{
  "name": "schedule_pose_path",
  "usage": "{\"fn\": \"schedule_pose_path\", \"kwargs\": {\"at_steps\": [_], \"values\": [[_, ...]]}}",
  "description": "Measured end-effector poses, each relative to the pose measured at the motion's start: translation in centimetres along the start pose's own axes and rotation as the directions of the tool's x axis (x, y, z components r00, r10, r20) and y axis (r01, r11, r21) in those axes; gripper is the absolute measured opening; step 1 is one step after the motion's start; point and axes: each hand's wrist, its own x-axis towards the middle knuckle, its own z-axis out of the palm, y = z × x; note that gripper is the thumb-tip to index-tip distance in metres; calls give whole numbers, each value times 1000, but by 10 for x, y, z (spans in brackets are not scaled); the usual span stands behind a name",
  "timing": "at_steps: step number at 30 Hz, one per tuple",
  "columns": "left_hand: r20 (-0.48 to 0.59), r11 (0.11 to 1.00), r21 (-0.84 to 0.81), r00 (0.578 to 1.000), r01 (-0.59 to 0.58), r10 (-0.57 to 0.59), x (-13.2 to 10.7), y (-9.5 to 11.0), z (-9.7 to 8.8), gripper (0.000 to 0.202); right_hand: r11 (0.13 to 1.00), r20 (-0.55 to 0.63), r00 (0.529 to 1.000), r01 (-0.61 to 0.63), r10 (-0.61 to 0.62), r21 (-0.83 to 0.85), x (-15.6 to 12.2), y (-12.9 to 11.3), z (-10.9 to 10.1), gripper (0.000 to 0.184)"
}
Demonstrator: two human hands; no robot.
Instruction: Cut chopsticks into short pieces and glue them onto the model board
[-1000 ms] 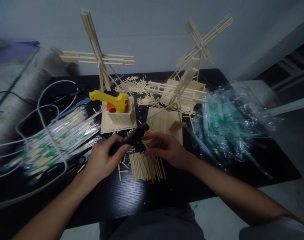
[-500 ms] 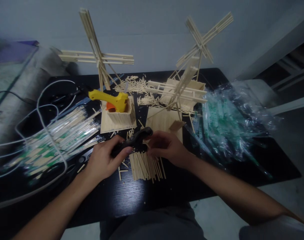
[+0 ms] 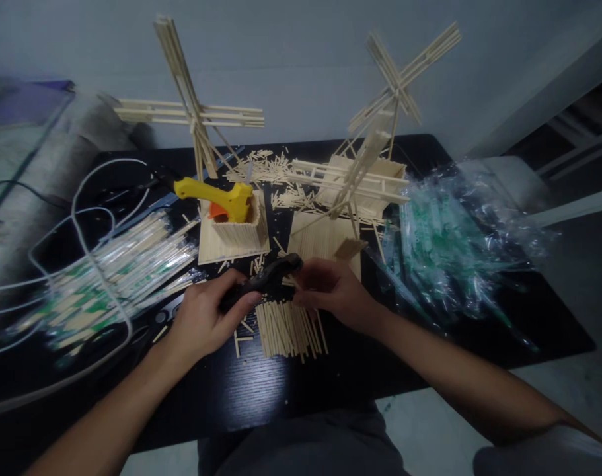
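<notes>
The dark table (image 3: 251, 396) has its near edge close to the person's lap, and a strip of its top shows between this edge and the short sticks (image 3: 285, 330). On the right, plastic wrappers (image 3: 454, 244) limit the room; on the left, packed sticks (image 3: 127, 277) do the same. A cross-shaped stick frame (image 3: 194, 116) stands at the far left. The left hand (image 3: 206, 314) is closed around the handle of a black tool (image 3: 268, 277), which is above the table, just on the far side of the short sticks. The right hand (image 3: 335, 294) has bent fingers near the head of this tool. The tool looks dull, slim and somewhat curved, and it points toward the far right. The short sticks are pale, thin and laid roughly side by side. The left palm hides part of the handle. Whether the right fingers pinch something, one cannot tell.
</notes>
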Motion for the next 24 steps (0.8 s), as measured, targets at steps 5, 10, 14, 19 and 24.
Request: {"fn": "schedule_pose_path", "kwargs": {"at_steps": [5,10,14,19,24], "values": [[15,1000,3,1000,-19,19,0,0,0,39,1000,-6,1000,-16,16,26,-2,2,-2,33],[-1,1000,-18,1000,-6,6,0,-1,-2,37,993,67,997,34,-41,113,-3,3,-1,40],[-22,1000,-19,1000,-8,7,2,3,-5,35,996,90,996,20,-28,88,-6,4,1,51],[3,999,-25,1000,23,-23,6,11,-6,38,982,-3,996,92,-93,-168,-13,8,6,37],[6,999,-17,1000,31,-30,9,15,-9,37,795,48,953,276,-298,-540,-19,6,9,24]]}}
